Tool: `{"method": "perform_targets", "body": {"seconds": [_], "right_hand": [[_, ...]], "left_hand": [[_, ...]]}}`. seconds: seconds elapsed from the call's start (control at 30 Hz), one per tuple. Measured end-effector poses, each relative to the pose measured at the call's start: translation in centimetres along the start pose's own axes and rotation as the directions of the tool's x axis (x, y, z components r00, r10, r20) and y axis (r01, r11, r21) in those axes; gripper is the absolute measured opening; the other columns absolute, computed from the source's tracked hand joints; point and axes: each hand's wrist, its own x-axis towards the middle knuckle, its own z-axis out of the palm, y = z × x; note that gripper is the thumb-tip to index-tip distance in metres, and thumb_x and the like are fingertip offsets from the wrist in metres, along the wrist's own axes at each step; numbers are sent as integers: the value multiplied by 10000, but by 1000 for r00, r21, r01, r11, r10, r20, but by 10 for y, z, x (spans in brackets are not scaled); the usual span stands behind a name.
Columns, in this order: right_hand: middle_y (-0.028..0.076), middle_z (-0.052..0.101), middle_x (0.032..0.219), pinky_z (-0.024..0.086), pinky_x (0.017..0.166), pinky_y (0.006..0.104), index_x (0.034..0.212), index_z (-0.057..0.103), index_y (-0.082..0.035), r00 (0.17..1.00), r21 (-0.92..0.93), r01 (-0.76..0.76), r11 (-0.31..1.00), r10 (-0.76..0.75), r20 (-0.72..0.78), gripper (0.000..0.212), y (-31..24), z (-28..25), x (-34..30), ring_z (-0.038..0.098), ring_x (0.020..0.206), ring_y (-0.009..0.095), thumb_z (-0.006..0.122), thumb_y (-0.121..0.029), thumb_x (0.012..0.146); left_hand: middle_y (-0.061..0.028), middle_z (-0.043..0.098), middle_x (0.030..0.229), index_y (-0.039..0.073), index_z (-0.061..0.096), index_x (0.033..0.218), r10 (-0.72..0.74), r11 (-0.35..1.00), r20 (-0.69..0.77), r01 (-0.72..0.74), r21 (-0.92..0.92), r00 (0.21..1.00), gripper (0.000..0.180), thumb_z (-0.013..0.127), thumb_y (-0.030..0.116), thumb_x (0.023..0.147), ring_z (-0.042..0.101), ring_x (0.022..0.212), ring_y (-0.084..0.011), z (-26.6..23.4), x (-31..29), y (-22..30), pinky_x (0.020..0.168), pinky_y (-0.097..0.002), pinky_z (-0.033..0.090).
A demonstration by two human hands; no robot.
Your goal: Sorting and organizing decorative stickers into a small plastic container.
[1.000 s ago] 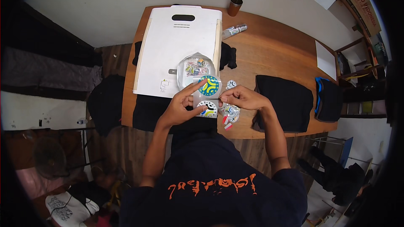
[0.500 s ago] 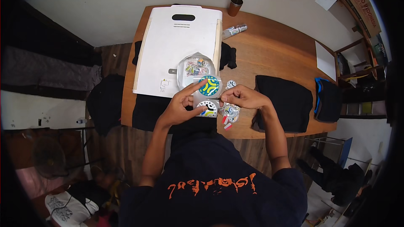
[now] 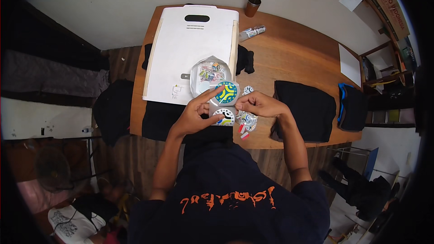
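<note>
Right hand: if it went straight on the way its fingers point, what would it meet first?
The sticker strip in the left hand; the right hand's fingers look level with its edge, though depth is unclear.

Soft, fairly even light falls on the white board (image 3: 181, 49) and wooden table (image 3: 294, 49), while the lower corners look dim and murky. The fisheye lens bows the table's edges toward a black rim, and the dark shirt (image 3: 253, 228) shows little detail.
</note>
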Motion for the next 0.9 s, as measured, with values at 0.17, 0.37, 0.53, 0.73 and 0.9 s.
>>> {"method": "perform_targets", "body": {"seconds": [0.17,0.37,0.53,0.73,0.9], "right_hand": [[-21,658,822,443,683,214,1099,714,20,1000,6,-5,1000,5,-14,351,5,2,2,511,768,18,537,-280,1056],[-20,667,839,449,691,212,1114,711,25,999,-18,-25,1000,25,19,360,7,0,3,519,780,17,542,-287,1054],[-30,653,825,437,662,213,1143,700,25,1000,-11,-27,1000,27,3,361,7,1,3,503,758,13,553,-291,1049],[-53,624,795,396,593,208,1182,680,24,999,-5,-19,1000,20,32,370,4,1,6,466,704,4,565,-299,1043],[-51,624,794,386,583,209,1186,677,25,1000,-10,-14,1000,14,-1,368,0,4,6,459,693,3,562,-294,1044]], "left_hand": [[-117,464,1450,40,392,1517,-1,1000,9,1,-9,1000,777,718,-110,827,621,1133,-159,0,0,-2,904,-258,548],[-108,471,1437,42,392,1517,1,1000,4,-1,-5,1000,779,717,-111,826,621,1139,-159,1,0,-2,907,-255,546],[-105,470,1438,45,393,1518,-1,1000,8,2,-16,1000,782,722,-107,825,623,1136,-158,2,0,-2,905,-253,545],[-106,471,1438,53,394,1520,13,1000,12,-14,9,1000,785,730,-97,825,629,1111,-147,4,2,-4,881,-250,548],[-104,463,1451,62,399,1520,2,1000,17,-2,7,1000,787,733,-93,825,629,1101,-135,4,1,-5,864,-247,548]]}}
